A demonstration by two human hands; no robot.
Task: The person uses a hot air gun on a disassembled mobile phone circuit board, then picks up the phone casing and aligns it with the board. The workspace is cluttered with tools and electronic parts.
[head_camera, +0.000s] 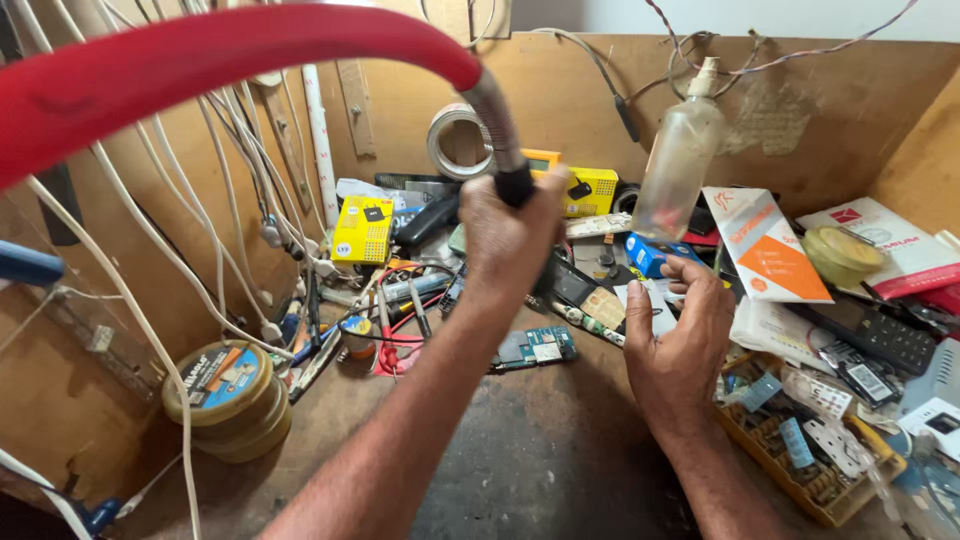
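A thick red hose [200,50] is sweeping in from the upper left, narrowing into a ribbed metal neck [492,115] with a black handle [515,186]. The left hand [508,238] is gripping that handle, fingers wrapped tight around it, raised above the surface [520,450]. Left of this hand, white cables [215,200] are hanging down, and a round tin [225,395] is sitting well below and to the left. Just below the left hand, a small green circuit board [535,347] is lying flat, with red-handled tools [395,345] beside it. The right hand [680,340] is hovering empty, fingers loosely spread and curled, palm turned toward the left hand. Above the right hand, a clear spray bottle [680,155] is hanging. Right of it, a yellow tray [800,455] is holding small parts.
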